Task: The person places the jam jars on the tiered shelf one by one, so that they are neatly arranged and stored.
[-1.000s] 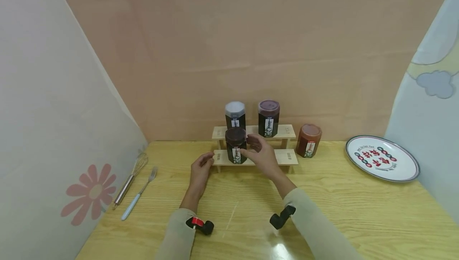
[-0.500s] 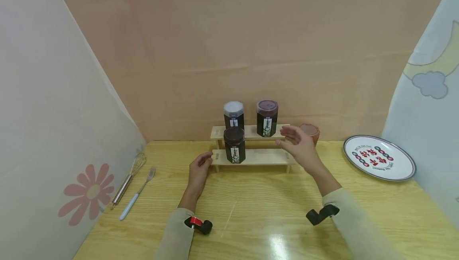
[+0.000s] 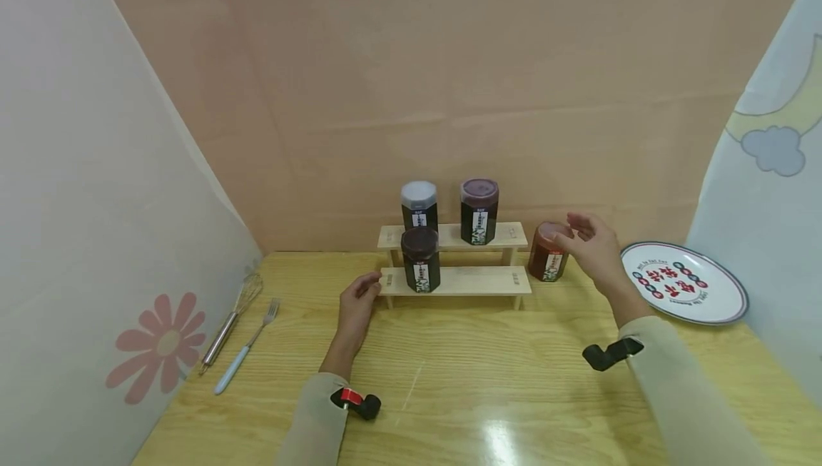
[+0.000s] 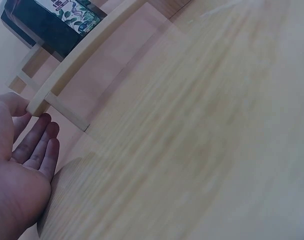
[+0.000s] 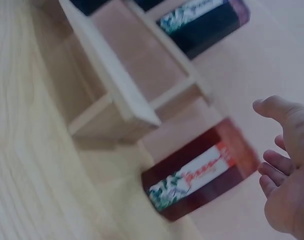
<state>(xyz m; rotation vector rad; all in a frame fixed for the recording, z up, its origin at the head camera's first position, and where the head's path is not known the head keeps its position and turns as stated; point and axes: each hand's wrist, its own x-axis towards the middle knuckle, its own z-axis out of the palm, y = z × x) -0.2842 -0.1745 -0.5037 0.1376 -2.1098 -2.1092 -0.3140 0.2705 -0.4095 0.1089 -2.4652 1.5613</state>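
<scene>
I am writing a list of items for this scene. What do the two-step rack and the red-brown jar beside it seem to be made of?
The two-step rack looks like pale unfinished wood: light matte boards with thin slat legs. The red-brown jar seems to be clear plastic or glass, I cannot tell which; its dark reddish contents show through the wall, and it carries a printed paper-like label. The right hand reaches toward it.

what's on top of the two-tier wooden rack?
Three upright jars on the wooden rack: grey-lid jar and purple-lid jar on the upper step, dark-lid jar on the lower. It hides the grey-lid jar's base.
</scene>
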